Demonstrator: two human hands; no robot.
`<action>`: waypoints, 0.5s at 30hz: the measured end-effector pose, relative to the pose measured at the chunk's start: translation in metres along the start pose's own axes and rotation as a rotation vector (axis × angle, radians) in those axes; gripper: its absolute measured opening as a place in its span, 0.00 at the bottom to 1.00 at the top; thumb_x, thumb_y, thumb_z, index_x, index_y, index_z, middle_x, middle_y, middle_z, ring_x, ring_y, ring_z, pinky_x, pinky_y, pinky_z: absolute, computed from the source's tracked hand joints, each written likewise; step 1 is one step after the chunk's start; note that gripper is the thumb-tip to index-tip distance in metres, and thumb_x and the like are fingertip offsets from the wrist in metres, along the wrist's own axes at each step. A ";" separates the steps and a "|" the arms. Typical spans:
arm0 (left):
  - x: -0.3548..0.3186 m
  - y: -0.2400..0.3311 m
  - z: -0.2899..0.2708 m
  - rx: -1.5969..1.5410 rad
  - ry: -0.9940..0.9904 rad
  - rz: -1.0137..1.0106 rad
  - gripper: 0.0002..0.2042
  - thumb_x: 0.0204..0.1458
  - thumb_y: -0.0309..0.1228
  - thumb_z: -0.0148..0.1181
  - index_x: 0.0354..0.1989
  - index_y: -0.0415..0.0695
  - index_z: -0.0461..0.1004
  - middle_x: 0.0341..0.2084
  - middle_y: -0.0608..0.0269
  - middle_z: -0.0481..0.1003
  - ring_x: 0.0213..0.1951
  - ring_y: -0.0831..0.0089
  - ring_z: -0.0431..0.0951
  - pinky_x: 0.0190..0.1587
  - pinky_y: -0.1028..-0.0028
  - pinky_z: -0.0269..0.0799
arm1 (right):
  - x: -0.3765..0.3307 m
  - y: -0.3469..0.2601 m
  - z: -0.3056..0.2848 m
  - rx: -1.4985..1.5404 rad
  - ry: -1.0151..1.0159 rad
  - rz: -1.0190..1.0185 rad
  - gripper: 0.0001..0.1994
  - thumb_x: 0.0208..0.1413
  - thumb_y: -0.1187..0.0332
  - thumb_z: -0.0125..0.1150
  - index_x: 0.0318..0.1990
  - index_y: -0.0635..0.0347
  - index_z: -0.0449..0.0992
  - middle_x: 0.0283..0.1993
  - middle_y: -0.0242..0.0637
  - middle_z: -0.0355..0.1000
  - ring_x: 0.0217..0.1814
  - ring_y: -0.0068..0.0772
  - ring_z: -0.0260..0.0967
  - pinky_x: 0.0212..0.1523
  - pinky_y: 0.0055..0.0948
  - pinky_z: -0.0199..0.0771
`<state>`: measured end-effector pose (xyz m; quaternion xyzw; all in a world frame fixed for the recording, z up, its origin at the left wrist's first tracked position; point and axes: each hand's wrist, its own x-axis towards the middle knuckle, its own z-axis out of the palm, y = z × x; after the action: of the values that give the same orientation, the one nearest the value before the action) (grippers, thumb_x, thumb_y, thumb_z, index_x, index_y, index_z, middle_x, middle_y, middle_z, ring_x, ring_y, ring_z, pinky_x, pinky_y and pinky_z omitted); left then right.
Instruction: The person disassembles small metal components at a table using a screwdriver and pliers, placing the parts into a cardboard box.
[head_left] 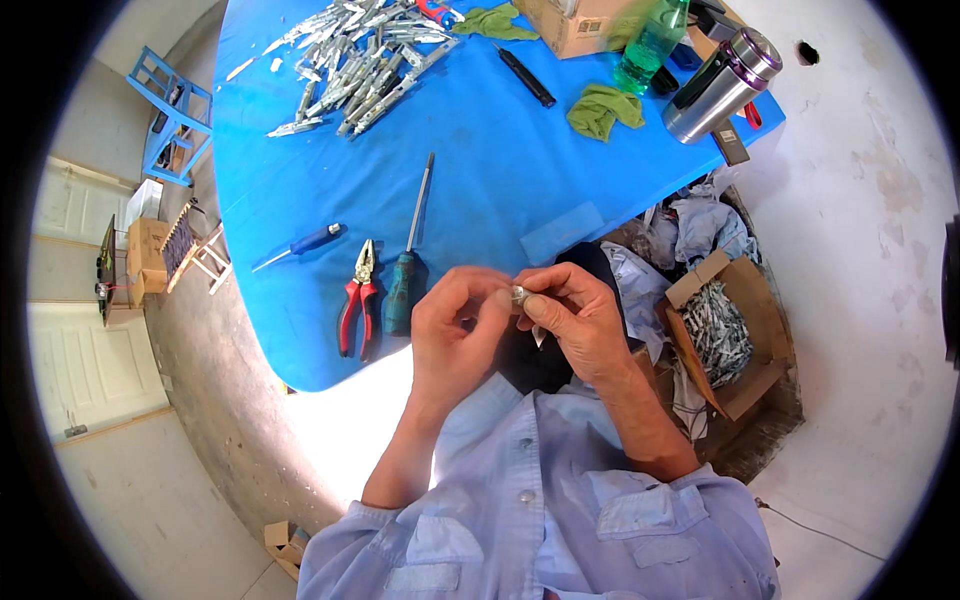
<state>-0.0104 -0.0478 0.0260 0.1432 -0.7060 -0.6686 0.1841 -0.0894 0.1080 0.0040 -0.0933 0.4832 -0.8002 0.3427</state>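
In front of my chest, beyond the table's near edge, both hands meet around a small silvery metal piece (519,295). My right hand (582,318) pinches it between thumb and fingers, and a pale pointed end pokes out below. The fingers of my left hand (458,318) are curled, their tips against the piece's left side and slightly blurred. Most of the piece is hidden by fingers. On the table left of my hands lie a screwdriver with a teal handle (399,295), red-and-black pliers (360,300) and a small blue-handled screwdriver (315,239).
A heap of metal strips (365,75) covers the far left of the blue table (480,180). Farther right are a black pen (525,75), a green cloth (604,112), a green bottle (648,55) and a steel flask (722,85). An open cardboard box (765,375) of metal parts stands at right.
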 end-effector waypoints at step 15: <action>-0.016 0.004 0.037 -0.316 -0.081 -0.210 0.09 0.67 0.29 0.56 0.43 0.34 0.75 0.38 0.61 0.77 0.31 0.79 0.76 0.36 0.78 0.74 | -0.026 -0.010 -0.029 0.055 -0.028 -0.039 0.07 0.63 0.78 0.64 0.47 0.68 0.80 0.47 0.42 0.79 0.45 0.29 0.78 0.45 0.28 0.82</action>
<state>-0.0126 -0.0068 0.0270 0.1584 -0.5803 -0.7919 0.1051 -0.0884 0.1483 0.0026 -0.1045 0.4543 -0.8184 0.3360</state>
